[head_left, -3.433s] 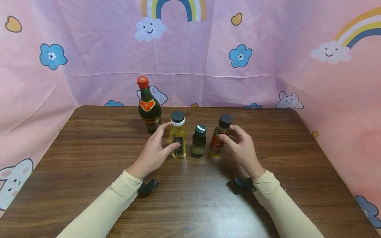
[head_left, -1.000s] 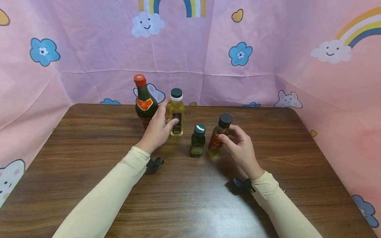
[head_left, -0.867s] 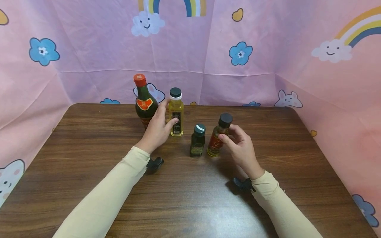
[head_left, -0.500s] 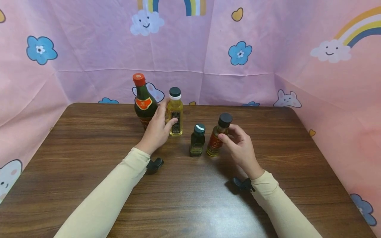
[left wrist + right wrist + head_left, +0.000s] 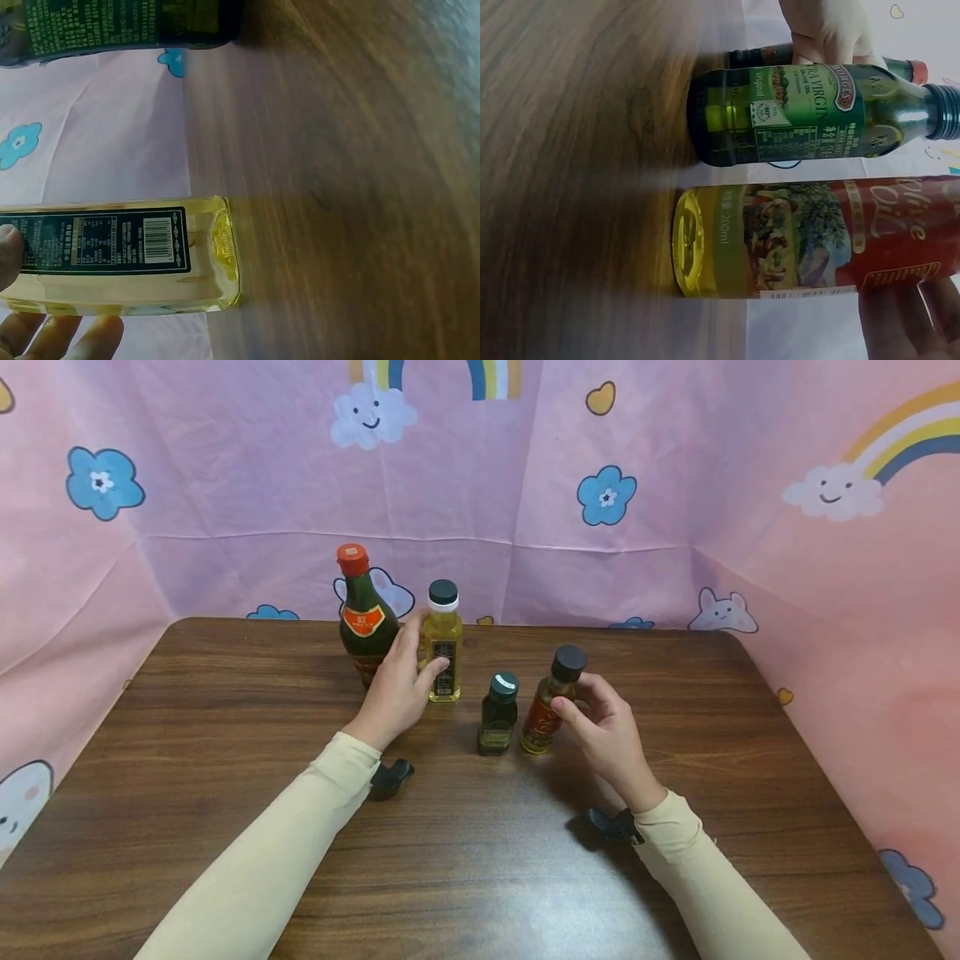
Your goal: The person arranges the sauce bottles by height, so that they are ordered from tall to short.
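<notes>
My left hand [image 5: 393, 689] holds a clear bottle of yellow oil [image 5: 444, 643] with a dark green cap and black label. Its thumb lies across the front, and in the left wrist view several fingers show along the bottle's far side. Between the two hands stands a small dark green olive oil bottle [image 5: 497, 718], touched by neither. My right hand [image 5: 611, 731] grips a red-labelled olive oil bottle [image 5: 795, 240] with a black cap, thumb on the label. Both held bottles look upright, their bases at the table top.
Just left of the yellow oil bottle stands a taller dark green bottle [image 5: 367, 627] with a red cap, partly behind the left hand. The brown wooden table [image 5: 480, 860] ends at a pink and purple printed cloth [image 5: 465, 510] behind.
Compared with the earliest frame, my left hand has shifted the yellow oil bottle back, away from the row, toward the rear edge. Over the last second little has moved; the right hand stays put.
</notes>
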Action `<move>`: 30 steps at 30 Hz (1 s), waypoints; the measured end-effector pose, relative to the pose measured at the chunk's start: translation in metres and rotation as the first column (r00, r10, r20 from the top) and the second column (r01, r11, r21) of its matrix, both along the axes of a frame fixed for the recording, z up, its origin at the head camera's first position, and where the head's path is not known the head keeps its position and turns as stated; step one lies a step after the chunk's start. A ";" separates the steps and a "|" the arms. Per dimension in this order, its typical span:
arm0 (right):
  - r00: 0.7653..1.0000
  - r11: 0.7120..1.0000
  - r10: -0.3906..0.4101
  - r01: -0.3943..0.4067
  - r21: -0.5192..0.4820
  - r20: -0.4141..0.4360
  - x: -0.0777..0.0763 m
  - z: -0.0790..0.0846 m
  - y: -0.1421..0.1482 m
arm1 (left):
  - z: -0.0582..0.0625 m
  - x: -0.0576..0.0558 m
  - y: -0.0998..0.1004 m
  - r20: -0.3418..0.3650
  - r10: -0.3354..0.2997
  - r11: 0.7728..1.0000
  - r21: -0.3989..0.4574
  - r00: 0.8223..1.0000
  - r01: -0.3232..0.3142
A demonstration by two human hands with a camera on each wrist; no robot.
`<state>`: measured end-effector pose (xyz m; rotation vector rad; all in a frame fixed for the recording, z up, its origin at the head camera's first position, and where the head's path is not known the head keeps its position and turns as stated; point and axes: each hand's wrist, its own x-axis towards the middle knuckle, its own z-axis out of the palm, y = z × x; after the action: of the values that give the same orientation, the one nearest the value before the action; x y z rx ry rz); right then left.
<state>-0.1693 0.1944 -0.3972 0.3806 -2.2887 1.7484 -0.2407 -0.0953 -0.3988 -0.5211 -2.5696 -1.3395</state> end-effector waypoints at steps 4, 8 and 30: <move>1.000 1.000 0.011 -0.011 -0.003 0.002 0.000 0.002 0.000 | 0.001 0.000 0.000 -0.003 0.007 1.000 -0.005 1.000 -0.007; 1.000 1.000 0.011 -0.011 0.002 -0.017 0.000 0.007 0.002 | 0.003 0.001 0.001 -0.003 0.011 1.000 -0.013 1.000 -0.011; 0.992 0.993 -0.044 0.056 0.100 -0.115 -0.031 0.043 0.008 | 0.003 0.000 0.001 0.023 -0.001 1.000 -0.022 1.000 0.001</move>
<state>-0.2006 0.2022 -0.3538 0.4256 -2.2935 1.5480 -0.2405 -0.0946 -0.3963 -0.5138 -2.6052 -1.3265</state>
